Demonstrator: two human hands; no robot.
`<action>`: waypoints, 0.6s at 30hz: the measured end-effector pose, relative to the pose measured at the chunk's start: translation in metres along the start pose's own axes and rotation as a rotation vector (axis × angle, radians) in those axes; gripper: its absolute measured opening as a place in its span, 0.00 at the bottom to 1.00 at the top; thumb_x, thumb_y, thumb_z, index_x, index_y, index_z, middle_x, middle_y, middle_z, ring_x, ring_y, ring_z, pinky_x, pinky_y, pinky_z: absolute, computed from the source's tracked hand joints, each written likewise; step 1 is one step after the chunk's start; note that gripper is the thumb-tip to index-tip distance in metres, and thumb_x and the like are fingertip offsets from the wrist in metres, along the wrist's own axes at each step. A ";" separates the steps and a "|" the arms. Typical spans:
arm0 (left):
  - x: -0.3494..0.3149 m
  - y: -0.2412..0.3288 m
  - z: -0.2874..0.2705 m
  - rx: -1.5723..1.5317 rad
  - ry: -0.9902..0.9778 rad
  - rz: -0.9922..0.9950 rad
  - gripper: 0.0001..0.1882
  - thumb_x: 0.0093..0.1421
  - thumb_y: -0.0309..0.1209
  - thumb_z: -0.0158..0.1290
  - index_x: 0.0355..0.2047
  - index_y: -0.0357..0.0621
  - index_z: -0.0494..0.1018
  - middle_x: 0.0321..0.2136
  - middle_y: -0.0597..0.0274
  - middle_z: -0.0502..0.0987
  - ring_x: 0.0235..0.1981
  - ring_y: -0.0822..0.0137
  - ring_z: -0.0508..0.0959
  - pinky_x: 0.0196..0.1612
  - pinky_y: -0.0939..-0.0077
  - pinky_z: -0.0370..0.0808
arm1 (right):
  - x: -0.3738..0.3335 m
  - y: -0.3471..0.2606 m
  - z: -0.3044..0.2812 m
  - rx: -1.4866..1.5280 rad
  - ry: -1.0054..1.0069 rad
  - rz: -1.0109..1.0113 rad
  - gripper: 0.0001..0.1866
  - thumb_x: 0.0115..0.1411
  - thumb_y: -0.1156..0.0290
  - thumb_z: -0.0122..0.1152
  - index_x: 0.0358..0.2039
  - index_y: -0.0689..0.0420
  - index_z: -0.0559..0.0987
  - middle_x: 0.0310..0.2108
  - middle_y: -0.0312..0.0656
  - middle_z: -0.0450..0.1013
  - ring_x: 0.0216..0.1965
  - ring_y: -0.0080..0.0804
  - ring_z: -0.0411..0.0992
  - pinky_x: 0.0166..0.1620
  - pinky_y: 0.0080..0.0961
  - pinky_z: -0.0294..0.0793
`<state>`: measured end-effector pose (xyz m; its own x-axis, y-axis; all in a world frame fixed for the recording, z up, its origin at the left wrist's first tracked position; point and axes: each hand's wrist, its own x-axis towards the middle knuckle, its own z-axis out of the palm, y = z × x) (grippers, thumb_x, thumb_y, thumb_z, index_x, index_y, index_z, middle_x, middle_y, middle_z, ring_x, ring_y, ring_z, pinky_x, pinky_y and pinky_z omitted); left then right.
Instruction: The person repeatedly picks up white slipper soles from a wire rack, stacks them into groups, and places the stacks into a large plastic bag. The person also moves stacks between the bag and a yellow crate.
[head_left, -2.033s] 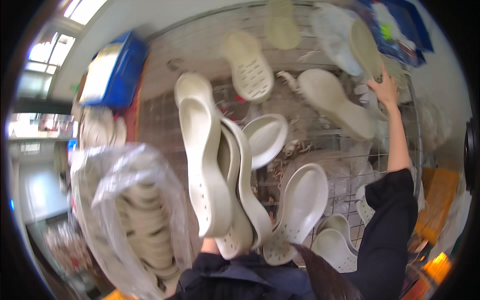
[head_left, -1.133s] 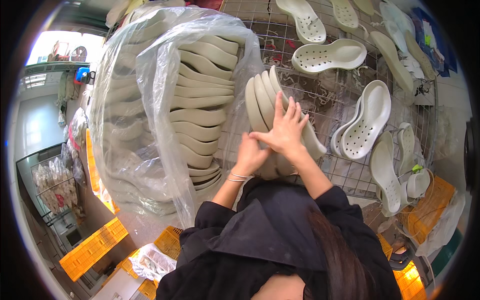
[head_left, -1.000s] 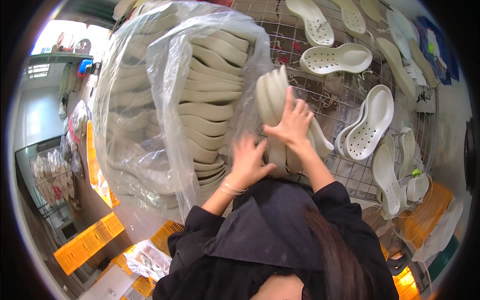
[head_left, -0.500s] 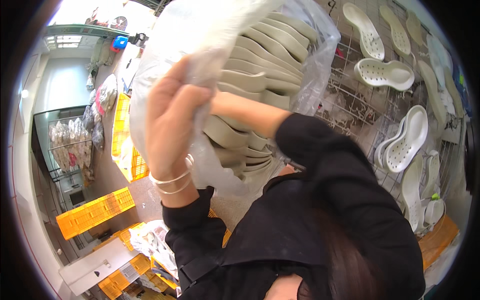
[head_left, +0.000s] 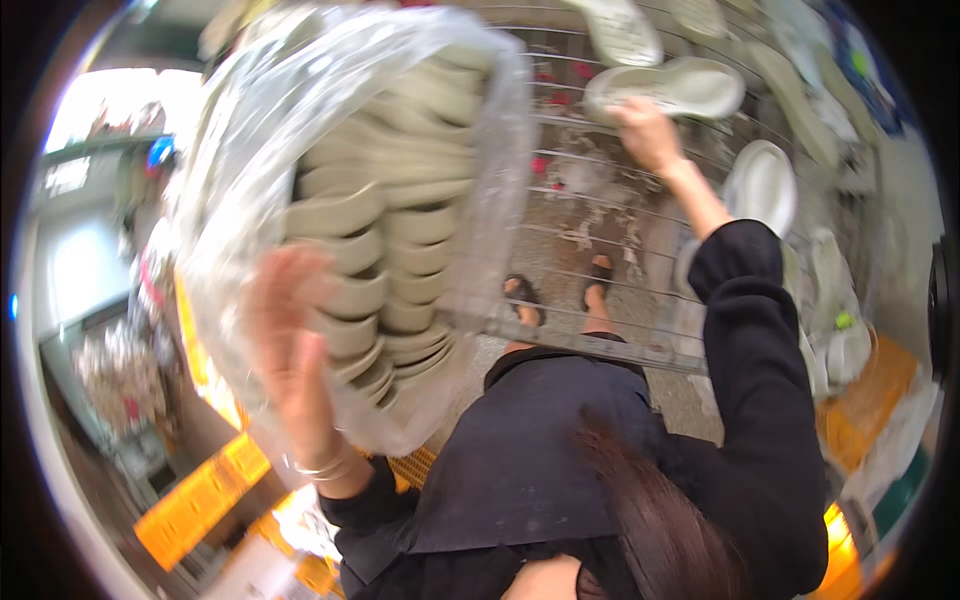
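A clear plastic bag (head_left: pixel 250 130) on the left is packed with beige shoe soles (head_left: pixel 415 190) stacked in rows. My left hand (head_left: pixel 292 345), blurred by motion, is raised in front of the bag, its thumb apart from the fingers and nothing visible in it. On the wire rack, my right hand (head_left: pixel 650 138) grips the near edge of a pale, perforated sole (head_left: pixel 695 88) that lies sideways. Its fingertips are partly hidden against the sole.
Other soles lie on the wire rack (head_left: pixel 590 180), including a white sole (head_left: pixel 762 190) to the right. My feet show through the rack's wires. An orange crate (head_left: pixel 205 500) stands at lower left, with a brown board (head_left: pixel 868 400) at far right.
My left hand has let go of the plastic film and dropped lower. My right hand has come out from the bag to the sole on the rack. The view has shifted right.
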<state>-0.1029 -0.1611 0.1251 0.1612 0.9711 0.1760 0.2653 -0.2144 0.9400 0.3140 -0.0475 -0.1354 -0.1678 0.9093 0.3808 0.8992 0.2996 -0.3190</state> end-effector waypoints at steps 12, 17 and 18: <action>0.050 -0.162 0.293 -0.810 -0.679 -0.954 0.19 0.55 0.30 0.56 0.47 0.39 0.71 0.37 0.60 0.79 0.34 0.66 0.80 0.42 0.71 0.78 | -0.208 -0.007 -0.133 0.065 0.196 1.052 0.25 0.55 0.59 0.64 0.45 0.67 0.73 0.35 0.56 0.73 0.44 0.55 0.70 0.49 0.48 0.66; 0.071 -0.110 0.418 -0.405 -0.807 -0.850 0.18 0.55 0.36 0.52 0.40 0.34 0.74 0.33 0.57 0.79 0.32 0.67 0.78 0.41 0.71 0.76 | -0.231 0.027 -0.112 0.394 0.205 0.934 0.24 0.65 0.64 0.45 0.50 0.74 0.68 0.40 0.69 0.71 0.45 0.64 0.68 0.53 0.49 0.64; 0.068 -0.108 0.439 -0.275 -0.892 -0.739 0.18 0.56 0.35 0.50 0.40 0.32 0.73 0.34 0.57 0.79 0.33 0.67 0.78 0.43 0.71 0.74 | -0.227 0.043 -0.118 0.383 -0.011 0.816 0.24 0.64 0.64 0.46 0.54 0.69 0.68 0.45 0.68 0.69 0.50 0.62 0.66 0.57 0.45 0.62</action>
<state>0.2971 -0.1183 -0.0924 0.6883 0.4110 -0.5978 0.3764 0.5020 0.7786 0.4384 -0.2756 -0.1332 0.4582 0.8834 -0.0982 0.5447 -0.3664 -0.7544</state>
